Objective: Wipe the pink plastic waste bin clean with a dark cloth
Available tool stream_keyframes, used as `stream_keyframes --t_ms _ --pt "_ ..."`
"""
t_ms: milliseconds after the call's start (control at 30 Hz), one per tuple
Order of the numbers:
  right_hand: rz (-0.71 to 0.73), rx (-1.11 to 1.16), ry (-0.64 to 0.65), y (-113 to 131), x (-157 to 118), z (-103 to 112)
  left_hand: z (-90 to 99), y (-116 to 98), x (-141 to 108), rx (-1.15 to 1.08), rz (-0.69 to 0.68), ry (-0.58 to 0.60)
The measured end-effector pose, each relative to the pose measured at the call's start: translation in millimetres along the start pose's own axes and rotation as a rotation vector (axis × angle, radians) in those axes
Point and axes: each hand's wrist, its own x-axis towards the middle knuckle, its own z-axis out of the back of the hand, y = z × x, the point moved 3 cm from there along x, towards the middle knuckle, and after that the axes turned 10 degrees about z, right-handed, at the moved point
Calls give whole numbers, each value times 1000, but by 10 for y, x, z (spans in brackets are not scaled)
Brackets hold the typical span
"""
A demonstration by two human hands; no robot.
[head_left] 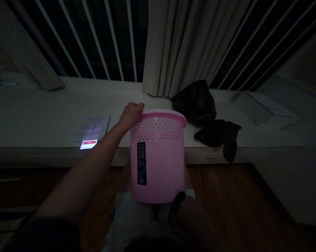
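A pink plastic garbage bin (163, 168) is tilted in front of me above my lap, with a band of honeycomb holes below its rim and a black "GARBAGE BIN" label (141, 163) on its side. My left hand (133, 112) is closed around the left part of the rim. Low at the bin's bottom right lies my right hand (190, 210), in deep shadow beside a black band (178, 202); its fingers are hidden. Crumpled black plastic bags (196, 103) rest on the white ledge to the right of the bin, one hanging over the edge.
A lit phone (88, 144) and a sheet of paper (95, 126) lie on the ledge (55, 119) at left. Beige curtains (170, 49) and window bars (116, 42) stand behind. At right is a pale box-like object (265, 108). Below is a wooden floor (223, 189). The room is dim.
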Motion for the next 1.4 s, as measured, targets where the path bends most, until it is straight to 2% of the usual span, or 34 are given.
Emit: stream_keyframes --t_ms 67,133,200,267,400,500,600,667,733,800,867,933,1000,1133,1200,1267,1400 --pt "-239 59 -15 -225 -121 48 -2 -8 1 18 3 10" --pt "-466 151 -112 -425 -155 73 -15 -19 7 30 3 14" --pt "-595 196 -201 -566 -87 45 -34 -31 13 45 -5 12" --pt "-611 191 -252 -679 81 -10 -52 -42 13 72 -19 10" --pt "-541 145 -295 -990 603 -50 -59 -56 -5 165 -88 12" --pt "-452 102 -274 -1253 1083 12 -46 -61 -18 236 -122 6" --pt "-352 50 -225 -1371 1562 54 -48 -69 -18 313 -157 5" --pt "-284 30 -184 -1317 1846 38 -58 -71 -11 366 -180 11" --pt "-204 -3 -103 -1159 2078 -6 -69 -68 -4 420 -203 14" --pt "-84 -76 53 -922 2228 -65 -77 -64 0 467 -227 14" --pt "64 -149 251 -654 2249 -126 -83 -60 2 501 -246 15" --pt "206 -146 418 -393 2115 -179 -90 -53 7 520 -252 24" --pt "343 -78 531 -150 1846 -232 -101 -50 13 526 -252 36" --pt "574 88 536 229 1222 -335 -117 -67 10 507 -260 39" --pt "641 137 534 331 1035 -377 -115 -81 -2 497 -262 39" --pt "657 146 556 364 985 -391 -110 -92 -13 496 -260 46" --pt "661 111 576 314 1138 -352 -105 -92 -19 515 -245 58"
